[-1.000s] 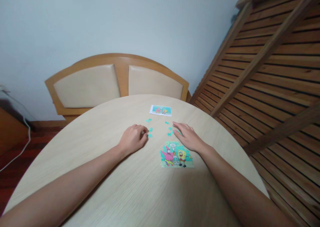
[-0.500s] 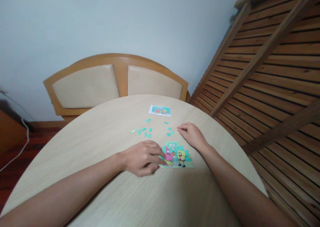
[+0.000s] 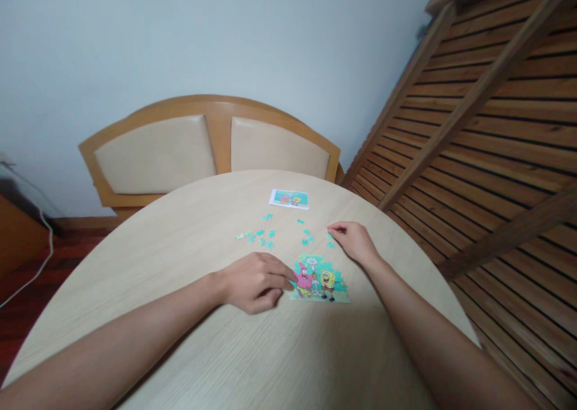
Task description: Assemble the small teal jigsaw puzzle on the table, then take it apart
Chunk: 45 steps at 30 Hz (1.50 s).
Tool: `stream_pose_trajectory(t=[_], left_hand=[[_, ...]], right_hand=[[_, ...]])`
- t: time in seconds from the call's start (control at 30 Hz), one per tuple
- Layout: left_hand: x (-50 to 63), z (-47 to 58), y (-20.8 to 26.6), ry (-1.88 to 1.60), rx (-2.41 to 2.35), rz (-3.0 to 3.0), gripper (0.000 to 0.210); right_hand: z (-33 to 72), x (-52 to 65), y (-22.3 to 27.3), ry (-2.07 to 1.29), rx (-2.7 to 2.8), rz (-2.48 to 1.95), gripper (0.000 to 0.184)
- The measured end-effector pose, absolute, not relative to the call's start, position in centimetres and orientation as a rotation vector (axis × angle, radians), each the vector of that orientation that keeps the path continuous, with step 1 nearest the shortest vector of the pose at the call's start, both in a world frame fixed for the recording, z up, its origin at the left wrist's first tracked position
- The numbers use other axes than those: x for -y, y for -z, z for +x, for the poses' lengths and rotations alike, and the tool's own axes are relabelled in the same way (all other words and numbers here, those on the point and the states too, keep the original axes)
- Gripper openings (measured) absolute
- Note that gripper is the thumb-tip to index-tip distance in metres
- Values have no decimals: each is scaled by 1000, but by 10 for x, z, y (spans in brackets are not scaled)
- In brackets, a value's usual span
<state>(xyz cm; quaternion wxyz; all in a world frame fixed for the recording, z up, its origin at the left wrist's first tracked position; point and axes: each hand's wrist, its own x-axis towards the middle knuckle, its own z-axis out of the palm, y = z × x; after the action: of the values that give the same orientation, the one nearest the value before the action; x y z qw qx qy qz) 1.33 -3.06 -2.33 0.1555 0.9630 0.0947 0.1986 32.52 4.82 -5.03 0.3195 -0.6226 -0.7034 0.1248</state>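
Observation:
A partly joined jigsaw puzzle (image 3: 327, 280) with cartoon figures lies flat on the table. My left hand (image 3: 260, 282) rests at its left edge, palm down, fingers stretched out and covering part of that side; it holds nothing. Beyond the puzzle's upper right, my right hand (image 3: 355, 240) has thumb and forefinger pinched together close to the tabletop. Whether a piece is between those fingertips is too small to make out. Loose turquoise puzzle pieces (image 3: 330, 245) lie just under and beside them. Several more loose pieces (image 3: 262, 241) are scattered above my left hand.
A small printed picture card (image 3: 289, 199) with the same figures lies toward the table's far side. The round wooden table (image 3: 180, 235) stands before a padded headboard (image 3: 219, 136). Wooden slats (image 3: 473, 127) lean at the right, and a white cable hangs at the left.
My right hand has shifted slightly right and away from the puzzle, and loose pieces now show beside its fingertips. My left hand has drawn back a little, uncovering more of the puzzle's left figure.

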Motion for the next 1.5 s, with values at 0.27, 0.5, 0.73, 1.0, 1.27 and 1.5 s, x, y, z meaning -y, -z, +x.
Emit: stream_pose_trajectory(t=[0.27, 0.5, 0.73, 1.0, 1.27, 1.5], left_hand=[[31, 14, 23, -608, -258, 2759, 38], [31, 14, 22, -612, -263, 2770, 38], [31, 13, 23, -607, -272, 2774, 38], [27, 15, 24, -702, -521, 2785, 27], [23, 15, 26, -866, -983, 2563, 21], [26, 16, 29, -851, -855, 2496, 19]], right_hand=[[338, -54, 55, -397, 1796, -1571, 22], [349, -60, 60, -232, 1913, -1654, 25], [357, -61, 59, -280, 1919, -1711, 24], [322, -40, 37, -745, 1846, -1392, 22], [258, 6, 10, -1320, 1890, -1125, 40], [249, 11, 15, -1350, 1926, -1064, 39]])
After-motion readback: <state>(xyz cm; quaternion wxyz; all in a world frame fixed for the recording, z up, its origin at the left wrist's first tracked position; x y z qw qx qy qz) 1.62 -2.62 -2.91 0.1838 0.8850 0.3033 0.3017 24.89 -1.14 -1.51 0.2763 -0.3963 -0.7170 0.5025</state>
